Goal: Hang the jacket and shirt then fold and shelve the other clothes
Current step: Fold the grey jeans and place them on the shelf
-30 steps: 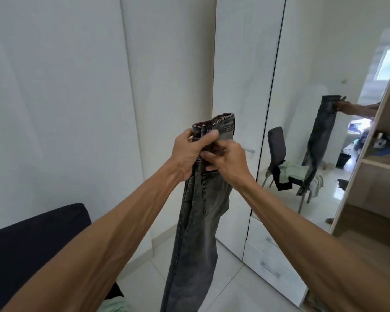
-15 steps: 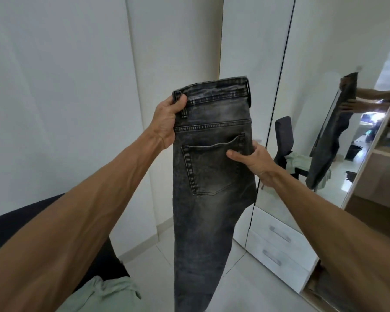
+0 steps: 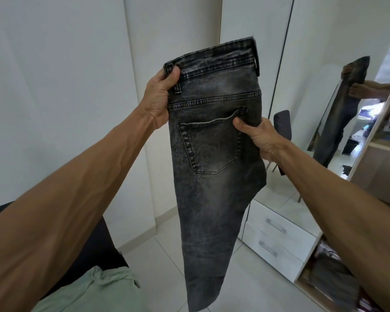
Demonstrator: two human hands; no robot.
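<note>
A pair of dark grey washed denim jeans (image 3: 214, 188) is held up in mid-air in front of the white wardrobe doors (image 3: 178, 30). The back pocket is turned towards the camera and the legs hang together towards the tiled floor (image 3: 158, 264).

The left corner of the waistband is pinched by the left hand (image 3: 159, 95), with the thumb laid over the front beside a belt loop and the fingers hidden behind. The right edge, level with the pocket's top corner, is gripped by the right hand (image 3: 259, 136), thumb in front, fingers behind the cloth.

The denim is judged fairly heavy and thick, soft enough to drape yet with body at the seams. It is not slippery and not fragile. The waistband and side seams are the firmest places to be grasped, since thin single layers would sag. For folding, the hanging legs would probably have to be taken up lower down, with the waistband kept pinched so that the weight is not let slide.

A wooden shelf (image 3: 383, 147) is seen at the far right, and folded clothes (image 3: 333, 275) lie in a lower compartment, where the jeans could be shelved.
</note>
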